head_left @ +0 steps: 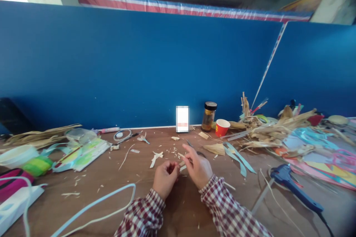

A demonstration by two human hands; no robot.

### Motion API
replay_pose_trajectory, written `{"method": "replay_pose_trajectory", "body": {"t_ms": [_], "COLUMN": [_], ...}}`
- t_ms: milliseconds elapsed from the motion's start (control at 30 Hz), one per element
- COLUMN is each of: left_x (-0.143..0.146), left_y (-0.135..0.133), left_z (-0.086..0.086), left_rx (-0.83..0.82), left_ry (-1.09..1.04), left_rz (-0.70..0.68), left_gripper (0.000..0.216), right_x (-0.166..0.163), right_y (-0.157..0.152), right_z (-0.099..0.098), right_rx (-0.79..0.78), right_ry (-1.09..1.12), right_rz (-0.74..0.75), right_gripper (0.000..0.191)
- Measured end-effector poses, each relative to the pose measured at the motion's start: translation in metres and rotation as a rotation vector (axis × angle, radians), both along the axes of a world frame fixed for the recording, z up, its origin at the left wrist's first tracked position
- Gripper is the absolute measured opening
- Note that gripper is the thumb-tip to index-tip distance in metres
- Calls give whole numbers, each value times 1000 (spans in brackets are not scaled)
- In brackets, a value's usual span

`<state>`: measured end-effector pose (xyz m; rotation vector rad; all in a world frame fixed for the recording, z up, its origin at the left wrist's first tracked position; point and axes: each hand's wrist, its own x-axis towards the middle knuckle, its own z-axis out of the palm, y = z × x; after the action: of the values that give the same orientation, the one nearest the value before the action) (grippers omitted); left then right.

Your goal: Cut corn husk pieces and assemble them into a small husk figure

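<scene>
Both my hands meet low in the middle of the brown table (91,189), in checked red-and-white sleeves. My left hand (164,177) is curled shut, pinching one end of a small pale straw strip (182,166). My right hand (198,168) grips the same strip from the other side, with fingers bent and the index finger pointing up-left. Thin dark scissors (191,145) lie on the table just beyond my right hand. Pale straw scraps (155,157) are scattered in front of both hands.
A blue glue gun (294,189) lies at the right. Behind stand a red paper cup (221,127), a dark jar (209,116) and a white card (182,119). Dried husks (280,127) pile at right, more husks and coloured paper at left. A blue partition backs the table.
</scene>
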<state>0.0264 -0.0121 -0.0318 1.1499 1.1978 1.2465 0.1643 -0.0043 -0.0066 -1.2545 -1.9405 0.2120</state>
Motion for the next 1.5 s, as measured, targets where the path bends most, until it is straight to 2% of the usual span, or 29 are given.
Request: {"method": "replay_pose_trajectory", "body": {"t_ms": [100,200,333,467,600,867,1033,1100,1267,1500], "left_x": [-2,-3,-3,-4,-4,-5,-5,-6,-5,-4], "left_y": [1,2,4,5,8,7,7,8,8,5], "left_z": [1,3,8,8,3,4,6,4,0,1], "left_rx": [-14,-84,-175,-209,-199,-172,-208,-201,-145,-102], "left_ry": [-52,-201,-376,-392,-403,-513,-486,-471,-406,-337], "left_rz": [14,53,121,117,86,36,67,83,70,15], "left_gripper": [25,26,32,33,34,27,29,33,44,47], "right_x": [-1,-3,-6,-5,-6,-7,-8,-9,-10,-9], "right_y": [-1,-3,-4,-3,-2,-5,-6,-6,-2,-1], "right_z": [-1,-2,-3,-3,-3,3,2,-1,-8,-6], "right_rx": [-11,-44,-66,-63,-32,53,7,-34,-159,-235], "right_ry": [-24,-36,-45,-31,-44,36,86,118,209,269], "right_rz": [-4,52,84,18,-25,50,79,98,100,137], "right_gripper": [41,42,31,17,12,13,14,20,55,54]}}
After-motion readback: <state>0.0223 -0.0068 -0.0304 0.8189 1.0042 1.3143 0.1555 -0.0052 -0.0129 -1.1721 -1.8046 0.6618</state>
